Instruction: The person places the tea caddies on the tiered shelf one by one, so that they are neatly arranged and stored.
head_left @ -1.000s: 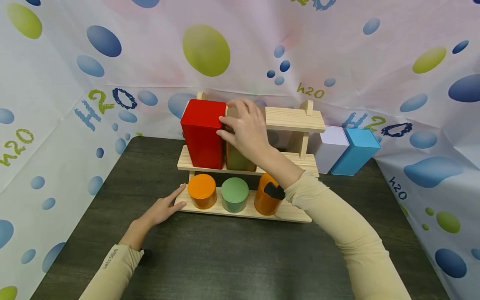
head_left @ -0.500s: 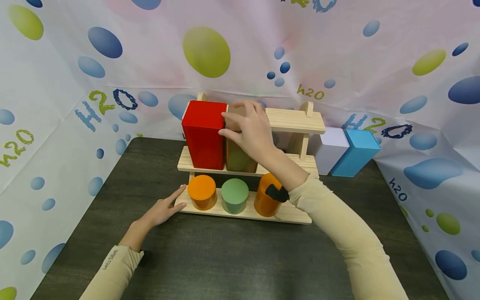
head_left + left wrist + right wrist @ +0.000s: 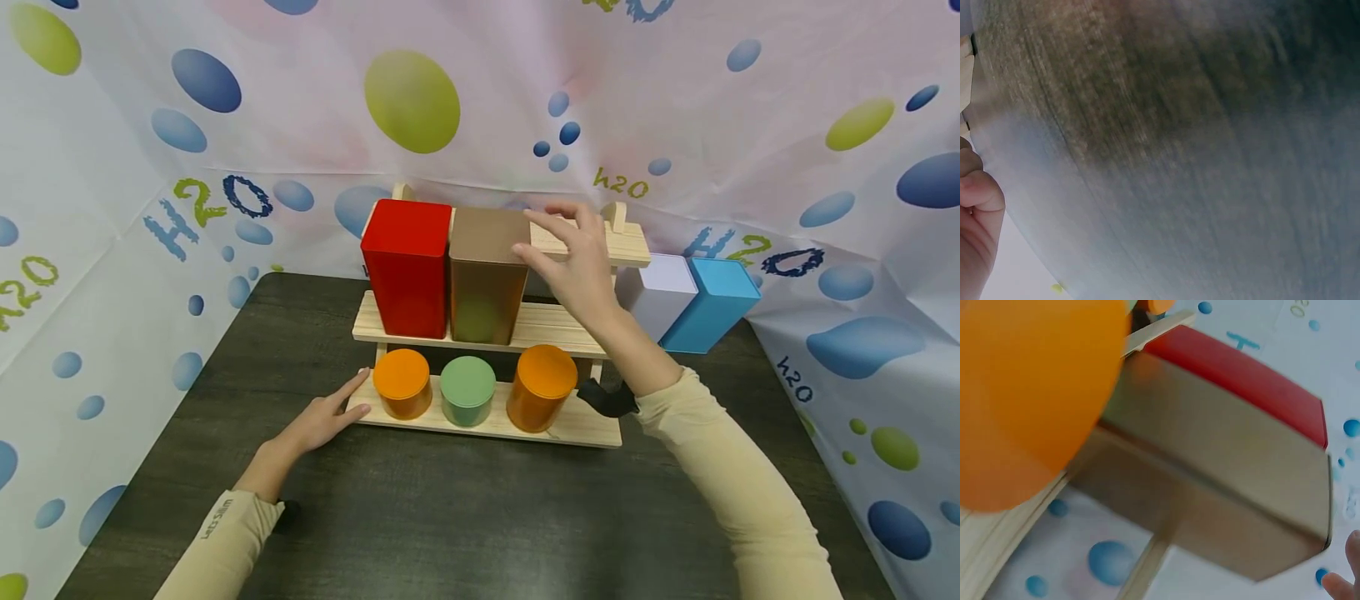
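On the middle tier of a pale wooden shelf rack (image 3: pixel 588 423) stand a red tin box (image 3: pixel 408 287) and a brown tin box (image 3: pixel 489 296), side by side and upright. My right hand (image 3: pixel 581 267) is just right of the brown box's lid, fingers spread and holding nothing; in the right wrist view only its fingertips (image 3: pixel 1340 584) show, beyond the box's end. My left hand (image 3: pixel 318 421) touches the left end of the bottom tier with extended index finger and thumb. That tier bears a short orange canister (image 3: pixel 403 385), a green canister (image 3: pixel 468 393) and a taller orange canister (image 3: pixel 542 387).
Right of the rack, a white box (image 3: pixel 663 292) stands beside a leaning light-blue box (image 3: pixel 716 300). The dark wooden table (image 3: pixel 450 517) reaches back to a dotted curtain (image 3: pixel 300 108). A black strap (image 3: pixel 606 398) hangs at my right wrist, near the taller orange canister.
My right hand has come off the brown box and moved right, uncovering its lid and the taller orange canister. My left hand has stayed at the rack's left end.
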